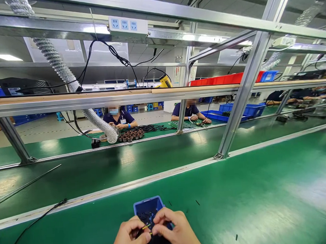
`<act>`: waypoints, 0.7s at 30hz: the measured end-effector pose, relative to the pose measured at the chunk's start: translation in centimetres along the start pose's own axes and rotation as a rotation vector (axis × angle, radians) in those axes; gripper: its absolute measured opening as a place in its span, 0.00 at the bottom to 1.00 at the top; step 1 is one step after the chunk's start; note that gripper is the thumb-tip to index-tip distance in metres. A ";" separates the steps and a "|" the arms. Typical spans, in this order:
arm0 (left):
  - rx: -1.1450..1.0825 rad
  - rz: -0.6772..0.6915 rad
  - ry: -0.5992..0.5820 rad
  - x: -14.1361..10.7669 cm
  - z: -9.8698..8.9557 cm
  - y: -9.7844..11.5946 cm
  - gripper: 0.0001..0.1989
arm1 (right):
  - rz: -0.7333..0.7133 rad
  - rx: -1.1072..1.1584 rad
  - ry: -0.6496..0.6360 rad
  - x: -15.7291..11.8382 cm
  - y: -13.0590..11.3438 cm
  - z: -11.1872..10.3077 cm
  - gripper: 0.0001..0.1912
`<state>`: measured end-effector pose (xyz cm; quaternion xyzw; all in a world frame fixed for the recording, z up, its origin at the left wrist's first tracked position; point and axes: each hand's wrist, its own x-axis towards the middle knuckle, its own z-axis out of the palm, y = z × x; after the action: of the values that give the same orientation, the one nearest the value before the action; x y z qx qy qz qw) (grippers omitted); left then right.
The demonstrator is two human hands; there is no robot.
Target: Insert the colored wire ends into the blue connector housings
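My left hand (130, 234) is closed on a thin dark cable whose yellow-green wire ends (146, 226) stick out between the fingertips. Beside it, my right hand (176, 227) is pinched at the tips of those wires; whatever lies between its thumb and finger is too small to make out. Both hands are held over a small blue bin (147, 200). Small black and blue pieces (147, 217) lie inside the bin, partly covered by my fingers.
Small black bits (197, 202) lie on the green bench (249, 190). A black cable (35, 223) runs at the left, near a thin rod (27, 184). Metal posts (239, 86) and a shelf rise ahead. Beyond, two people sit near copper coils (131, 135) and circuit boards (183, 125).
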<state>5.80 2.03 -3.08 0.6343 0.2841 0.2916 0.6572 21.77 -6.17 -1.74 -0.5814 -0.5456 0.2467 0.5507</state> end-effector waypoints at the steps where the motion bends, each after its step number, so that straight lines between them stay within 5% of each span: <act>1: -0.014 -0.006 -0.021 0.0 -0.1 -0.1 0.25 | -0.001 0.019 0.005 0.0 0.2 0.1 0.03; 10: -0.087 -0.247 -0.188 0.5 -0.9 -0.5 0.29 | -0.280 -0.077 0.230 -0.9 1.0 2.4 0.06; 16: -0.173 -0.232 -0.146 0.4 -0.7 -0.8 0.25 | -0.102 0.096 0.353 -0.7 1.7 1.8 0.07; 21: -0.146 -0.258 -0.088 0.6 -0.5 -1.0 0.27 | 0.012 0.271 0.226 -0.2 1.3 1.2 0.16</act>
<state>5.83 2.77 -4.11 0.5553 0.3123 0.1966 0.7453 21.15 -5.62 -3.34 -0.5292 -0.4385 0.2542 0.6804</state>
